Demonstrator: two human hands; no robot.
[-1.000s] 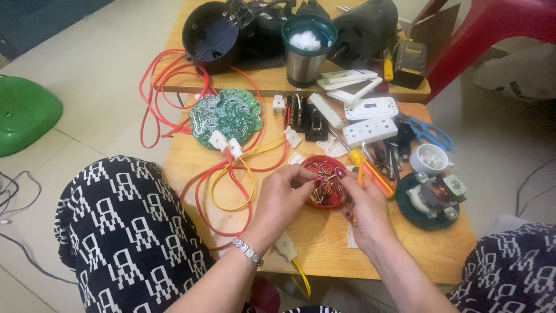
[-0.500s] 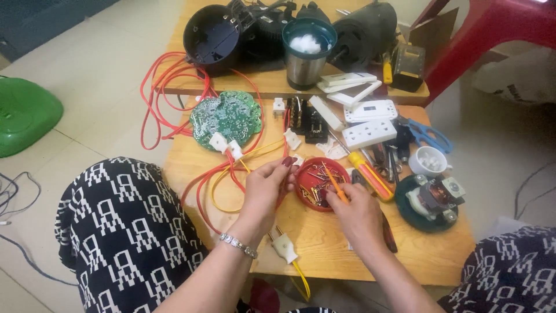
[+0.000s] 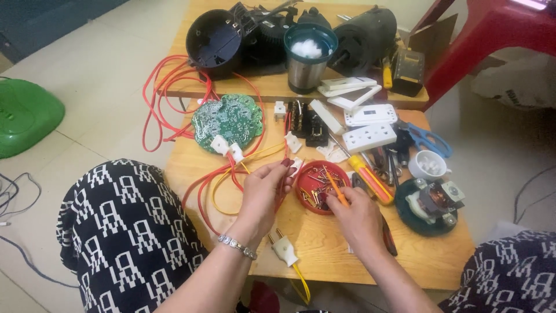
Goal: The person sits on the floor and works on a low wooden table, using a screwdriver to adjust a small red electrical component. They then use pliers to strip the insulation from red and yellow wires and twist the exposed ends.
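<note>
Red dish (image 3: 322,188) of small screws and metal bits sits at the centre of the frame on a low wooden table (image 3: 347,249), between both hands. Right hand (image 3: 358,217) has fingers closed around a thin orange-handled tool (image 3: 335,186), its tip down among the screws. Left hand (image 3: 263,194) pinches a small white connector (image 3: 296,166) at the end of red and yellow wires (image 3: 217,185), fingertips closed on it. Work looks mid-way: the green round circuit board (image 3: 226,119) at upper left lies bare, parts lie spread out, nothing looks reassembled. A white plug (image 3: 284,249) lies at lower centre. Beyond, a second wooden table (image 3: 272,90) holds dark housings. Pale tiled floor (image 3: 98,87); a red plastic chair (image 3: 492,40) at upper right.
</note>
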